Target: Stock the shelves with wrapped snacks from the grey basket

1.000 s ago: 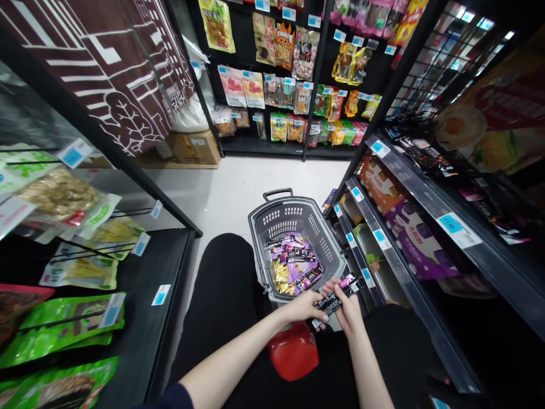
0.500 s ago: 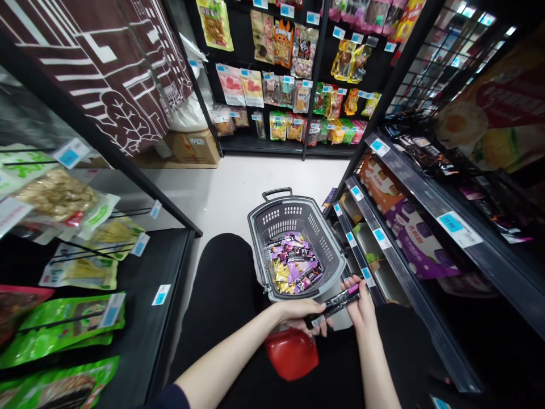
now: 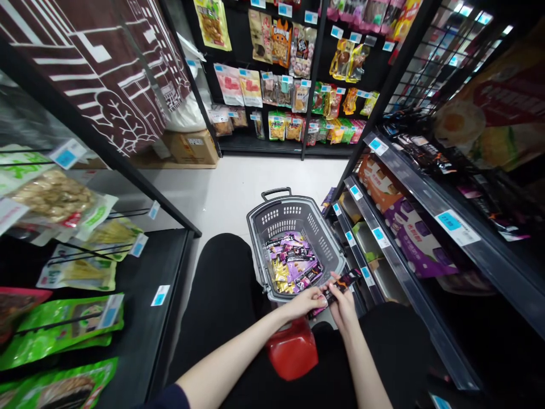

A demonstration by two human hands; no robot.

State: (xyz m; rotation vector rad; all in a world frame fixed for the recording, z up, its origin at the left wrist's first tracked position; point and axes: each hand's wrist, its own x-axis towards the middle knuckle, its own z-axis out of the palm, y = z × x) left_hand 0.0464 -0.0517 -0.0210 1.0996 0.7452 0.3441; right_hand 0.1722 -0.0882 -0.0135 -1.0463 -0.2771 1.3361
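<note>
Between my two hands is a slim black snack packet [image 3: 346,280] with purple and orange print. Its lower left end is pinched by my left hand [image 3: 310,302], while the fingers of my right hand [image 3: 342,301] close around its middle. Both hands are close to the near right rim of a grey plastic basket [image 3: 336,267], which stands on the floor. Inside the basket lie several purple, black and gold snack packets [image 3: 293,258]. Below my hands, a red object [image 3: 293,351] rests against my dark clothing; its kind is unclear.
On the right, shelves [image 3: 409,199] hold black packets and purple and orange cartons [image 3: 413,227]. Green snack bags [image 3: 63,329] hang over the dark shelf at left. A back rack [image 3: 310,150] carries hanging snacks, with a cardboard box [image 3: 193,149] beside it.
My right hand has moved left and in towards my left hand. The packet has turned over, so its printed face shows instead of its darker side.
</note>
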